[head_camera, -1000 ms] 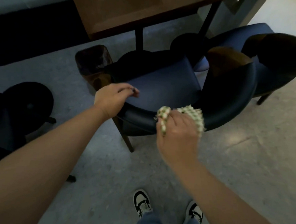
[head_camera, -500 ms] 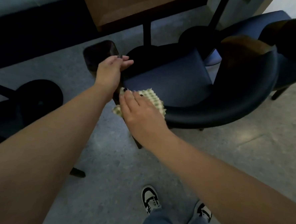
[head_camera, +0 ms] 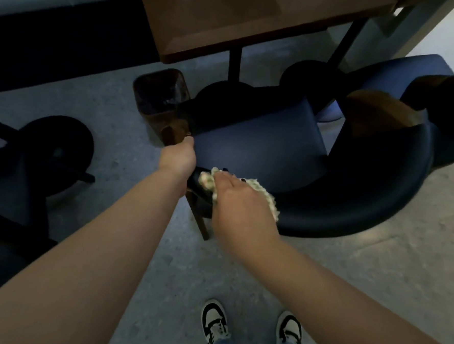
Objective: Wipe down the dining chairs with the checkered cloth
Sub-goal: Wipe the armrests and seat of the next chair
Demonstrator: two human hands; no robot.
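**Chair rim under the cloth; a slip is the risk**

The checkered cloth (head_camera: 256,193) is pressed by the flattened right hand (head_camera: 241,202) onto the dining chair (head_camera: 351,214) backrest; the armrest is gripped by the left hand (head_camera: 179,155); bunched cloth could be dragged off the curved rim; a grey floor (head_camera: 373,274) and wooden table (head_camera: 243,21) are seen in dim light.

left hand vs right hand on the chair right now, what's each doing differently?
The left hand grips the chair at its wooden arm end, bare; the right hand lies on the padded backrest rim with the checkered cloth under it. The left hand's fingers curl round the frame; the right hand's fingers lie straighter, pressing the cloth flat. The left hand sits farther from the camera, the right hand nearer. Both touch the same chair, close together.
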